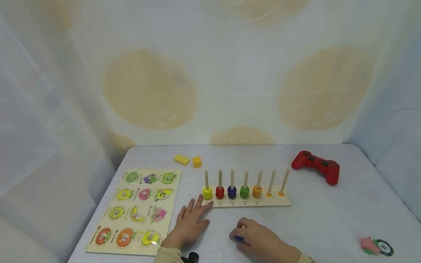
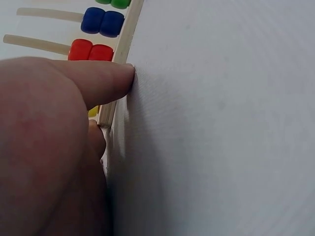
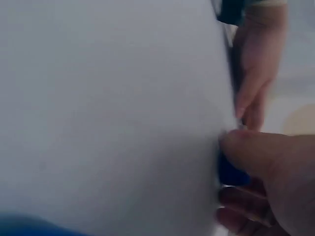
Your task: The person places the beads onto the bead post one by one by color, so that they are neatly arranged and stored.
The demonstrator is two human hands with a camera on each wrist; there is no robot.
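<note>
On the pale grey tabletop (image 1: 328,222), a small blue bead (image 1: 239,238) is sitting under the right hand (image 1: 260,241), just in front of the wooden peg board (image 1: 250,202). The right wrist view is showing the bead (image 3: 231,172) pinched between the thumb and the curled fingers (image 3: 241,211) of that hand, low against the cloth. How far it is lifted off the surface, I cannot tell.

The left hand (image 1: 189,224) is lying flat beside it, palm down, its fingers (image 2: 106,78) straight and spread, holding nothing. One fingertip is touching the near edge of the peg board at its left end, close to the red bead (image 2: 91,50) and the blue bead already stacked (image 2: 103,22).

The peg board is carrying 7 upright pegs. From the left, the first 5 are wearing yellow, red, blue, green and orange beads; the last 2 are showing only small orange rings at the base.

Left of the hands, a fruit puzzle board (image 1: 136,209) is lying flat. 2 yellow blocks (image 1: 188,160) are resting behind it. A red game controller (image 1: 316,166) is sitting to the right of the pegs, and a pink and dark small item (image 1: 376,246) is lying near the right front edge. Pale draped cloth (image 1: 200,61) with large tan circles is closing in the space behind and on both sides.
</note>
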